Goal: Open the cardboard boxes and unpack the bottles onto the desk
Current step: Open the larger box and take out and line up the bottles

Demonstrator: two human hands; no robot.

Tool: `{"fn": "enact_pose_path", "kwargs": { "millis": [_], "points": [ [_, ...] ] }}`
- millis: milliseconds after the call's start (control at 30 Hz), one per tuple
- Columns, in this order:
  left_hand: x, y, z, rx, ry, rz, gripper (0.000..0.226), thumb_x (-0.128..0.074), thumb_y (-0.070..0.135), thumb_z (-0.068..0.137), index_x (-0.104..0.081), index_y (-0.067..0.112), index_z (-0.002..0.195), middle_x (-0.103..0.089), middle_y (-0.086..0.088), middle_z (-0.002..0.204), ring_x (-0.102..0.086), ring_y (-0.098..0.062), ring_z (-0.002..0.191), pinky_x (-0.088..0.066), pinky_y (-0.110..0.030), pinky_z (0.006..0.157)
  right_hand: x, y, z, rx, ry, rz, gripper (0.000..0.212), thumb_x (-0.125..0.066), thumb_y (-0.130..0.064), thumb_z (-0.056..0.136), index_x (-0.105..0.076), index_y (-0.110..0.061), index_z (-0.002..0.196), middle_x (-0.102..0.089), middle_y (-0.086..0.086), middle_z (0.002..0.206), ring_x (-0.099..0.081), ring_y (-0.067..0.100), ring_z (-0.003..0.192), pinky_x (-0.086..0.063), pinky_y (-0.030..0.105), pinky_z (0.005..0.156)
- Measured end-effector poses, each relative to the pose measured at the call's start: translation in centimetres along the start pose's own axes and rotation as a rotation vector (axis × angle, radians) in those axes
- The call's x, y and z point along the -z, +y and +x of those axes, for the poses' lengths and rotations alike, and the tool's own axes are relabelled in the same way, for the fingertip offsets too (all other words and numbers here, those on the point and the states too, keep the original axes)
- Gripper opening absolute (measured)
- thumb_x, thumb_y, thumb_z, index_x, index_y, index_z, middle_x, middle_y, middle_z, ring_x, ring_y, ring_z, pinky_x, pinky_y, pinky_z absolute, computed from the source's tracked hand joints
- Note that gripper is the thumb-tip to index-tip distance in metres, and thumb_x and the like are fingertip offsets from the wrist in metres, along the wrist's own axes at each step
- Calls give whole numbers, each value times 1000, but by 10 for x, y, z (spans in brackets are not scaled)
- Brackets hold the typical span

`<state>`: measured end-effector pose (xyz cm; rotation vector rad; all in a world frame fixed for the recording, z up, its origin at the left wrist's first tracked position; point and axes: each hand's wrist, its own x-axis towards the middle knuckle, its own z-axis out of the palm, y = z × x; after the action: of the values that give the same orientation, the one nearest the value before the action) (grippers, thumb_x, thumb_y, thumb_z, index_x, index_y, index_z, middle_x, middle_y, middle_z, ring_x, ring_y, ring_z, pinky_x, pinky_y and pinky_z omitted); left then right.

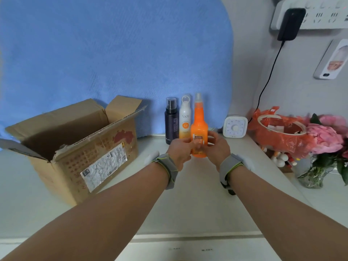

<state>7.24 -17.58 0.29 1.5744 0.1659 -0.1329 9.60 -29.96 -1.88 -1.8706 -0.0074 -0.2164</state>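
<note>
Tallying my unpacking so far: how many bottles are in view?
3. A dark bottle and a white bottle stand at the back of the desk; an orange bottle beside them is held by the left hand and right hand. The open box may hide more.

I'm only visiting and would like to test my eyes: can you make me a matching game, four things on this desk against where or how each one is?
Things:
1. orange bottle
2. cardboard box
3. white clock
4. dark bottle

Places or states:
A. flaps open, on the left of the desk
B. held by the left hand and the right hand
C. leftmost bottle, before the blue cloth
D. between the bottles and the orange bag

Pairs: 1-B, 2-A, 3-D, 4-C.
</note>
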Motion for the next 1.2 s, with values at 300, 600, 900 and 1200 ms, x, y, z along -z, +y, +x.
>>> {"fn": "enact_pose_path", "kwargs": {
  "millis": [300,600,900,1200],
  "points": [
    [-20,-9,40,10,-105,-52,38,-58,18,96,-58,8,133,-61,-10,131,-55,-20,119,-43,-33,104,4,23,51,-32,50,-45,63,-81,-16,73,-55,-18,131,-64,6,123,-62,24,109,-50,33,91],
    [-25,-30,70,-110,-46,-32,39,-56,10,96,-57,15,134,-65,-5,124,-57,-17,107,-44,-36,105,6,45,83,22,-37,-131,61,-73,-13,82,-47,-17,137,-61,10,130,-58,25,119,-42,27,92],
    [-25,-37,83,-179,-88,17,47,-55,4,95,-50,16,141,-63,0,130,-57,-13,121,-43,-30,108,2,48,98,17,-67,-361,46,-65,-17,88,-55,-13,133,-65,13,125,-60,30,117,-44,37,101],
    [-24,-34,63,-180,-112,128,46,-56,5,94,-52,16,139,-58,-3,136,-55,-10,121,-42,-22,102,2,23,79,-40,-235,-505,47,-58,-17,93,-43,-5,136,-55,16,133,-51,30,124,-33,21,87]
  ]
}}
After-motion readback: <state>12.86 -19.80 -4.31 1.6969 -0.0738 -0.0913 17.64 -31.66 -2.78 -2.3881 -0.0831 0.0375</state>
